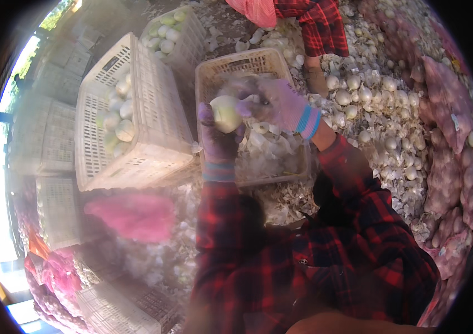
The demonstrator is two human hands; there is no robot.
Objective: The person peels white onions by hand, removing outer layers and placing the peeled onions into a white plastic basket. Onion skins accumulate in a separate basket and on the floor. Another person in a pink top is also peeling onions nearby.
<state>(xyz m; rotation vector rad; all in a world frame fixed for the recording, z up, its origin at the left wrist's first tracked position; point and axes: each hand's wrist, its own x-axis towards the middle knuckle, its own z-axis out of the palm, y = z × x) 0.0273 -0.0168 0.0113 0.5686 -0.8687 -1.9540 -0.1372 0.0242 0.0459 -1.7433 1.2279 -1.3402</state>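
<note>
A pale, green-tinged onion (224,112) sits in my left hand (221,144), gripped in a purple glove with a blue-banded cuff. Close to its right side is my right hand (288,102), gloved the same way, with the thumb reaching toward the onion. Blur hides whether anything is between the right fingers. Both hands are above a low, light plastic crate (257,60), which has loose whitish onion skins (261,152) in it.
Left of my hands, a tall white slatted crate (157,100) holds several pale onions; another crate (196,37) of onions stands behind it. A pink mesh bag (132,215) lies lower left. Unpeeled onions (361,94) and filled mesh sacks (445,175) cover the right. Another person's plaid-covered leg (324,31) is at the top.
</note>
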